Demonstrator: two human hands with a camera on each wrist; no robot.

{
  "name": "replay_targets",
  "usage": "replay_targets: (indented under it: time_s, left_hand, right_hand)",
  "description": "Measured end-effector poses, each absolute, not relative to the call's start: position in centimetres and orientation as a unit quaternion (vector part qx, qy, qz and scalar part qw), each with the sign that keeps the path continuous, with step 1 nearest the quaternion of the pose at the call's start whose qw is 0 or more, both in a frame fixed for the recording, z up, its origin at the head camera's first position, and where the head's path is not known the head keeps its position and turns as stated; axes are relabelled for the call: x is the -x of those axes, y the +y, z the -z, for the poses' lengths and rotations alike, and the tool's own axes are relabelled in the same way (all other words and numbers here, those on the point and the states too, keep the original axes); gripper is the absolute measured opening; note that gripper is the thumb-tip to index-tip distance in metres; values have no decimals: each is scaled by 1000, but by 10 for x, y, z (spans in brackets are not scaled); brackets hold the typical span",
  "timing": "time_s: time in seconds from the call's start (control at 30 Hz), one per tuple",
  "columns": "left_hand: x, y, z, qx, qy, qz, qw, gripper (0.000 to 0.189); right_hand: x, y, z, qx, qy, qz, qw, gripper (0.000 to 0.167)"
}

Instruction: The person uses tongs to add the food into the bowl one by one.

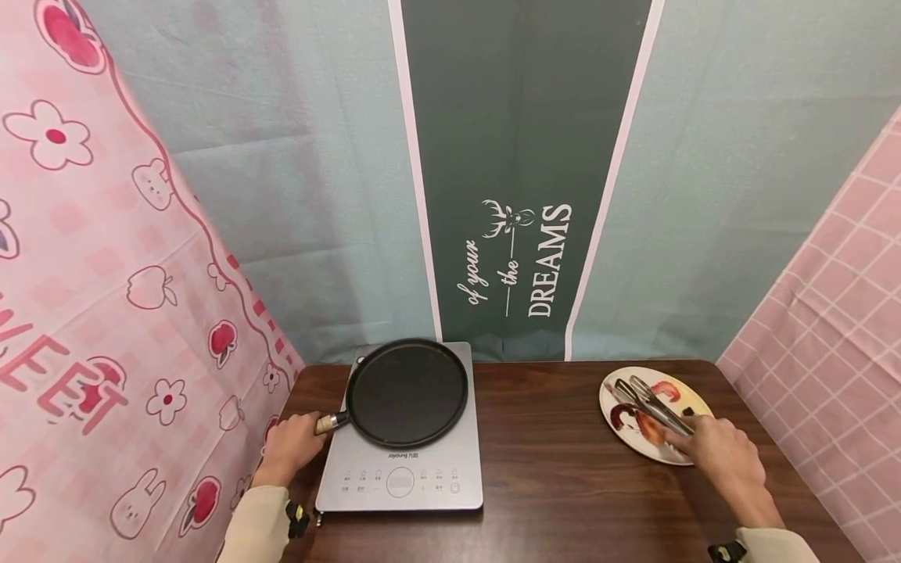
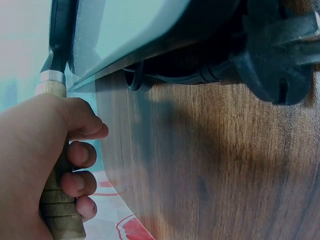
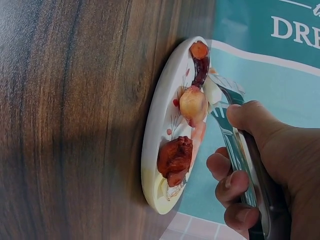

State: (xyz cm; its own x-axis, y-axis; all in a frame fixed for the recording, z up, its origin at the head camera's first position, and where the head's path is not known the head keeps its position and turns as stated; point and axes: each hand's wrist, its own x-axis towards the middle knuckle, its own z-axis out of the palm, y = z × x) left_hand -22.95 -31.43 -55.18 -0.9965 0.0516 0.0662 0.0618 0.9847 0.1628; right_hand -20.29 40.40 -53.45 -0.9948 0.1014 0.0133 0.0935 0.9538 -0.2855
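A flat black frying pan (image 1: 408,395) sits on a silver induction cooktop (image 1: 461,485). My left hand (image 1: 292,442) grips its wooden handle (image 2: 62,210), fingers curled round it. At the right, my right hand (image 1: 725,453) holds metal tongs (image 1: 662,410) over an oval white plate (image 1: 611,418). Several food pieces lie on the plate: a dark red-brown piece (image 3: 175,159), a pale yellowish piece (image 3: 193,105), a dark strip (image 3: 200,70) and an orange round piece (image 3: 199,49). The tongs' tips are parted beside a whitish piece (image 3: 212,92); whether they touch it I cannot tell.
The brown wooden table (image 1: 542,446) stretches between cooktop and plate. A black cable (image 2: 185,77) lies under the cooktop's edge. Patterned pink cloth (image 1: 176,336) hangs at the left, pink checked cloth (image 1: 831,328) at the right, and a green-grey curtain (image 1: 338,195) behind.
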Motion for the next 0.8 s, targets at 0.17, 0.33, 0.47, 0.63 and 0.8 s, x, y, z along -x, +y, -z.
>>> replay_targets:
  time_s: [0.17,0.33,0.47,0.63,0.8]
  left_hand:
    - [231,-316,554,28,-996,81,32,18]
    - [232,-316,554,27,-996,81,32,18]
    - [231,-315,553,27,-996,82,30,19]
    - [231,-315,552,26,-996,83,31,19]
    - [231,-315,552,26,-996,83,29,19]
  right_hand:
    - [202,405,534,50,-988,-142,15,52]
    - [201,405,534,52,-989,-139,16,50]
    - [201,406,534,51,-989,-136,19,48]
    - [201,407,533,56,-989,-136,13,45]
    - [201,407,532,53,-989,-133,26,42]
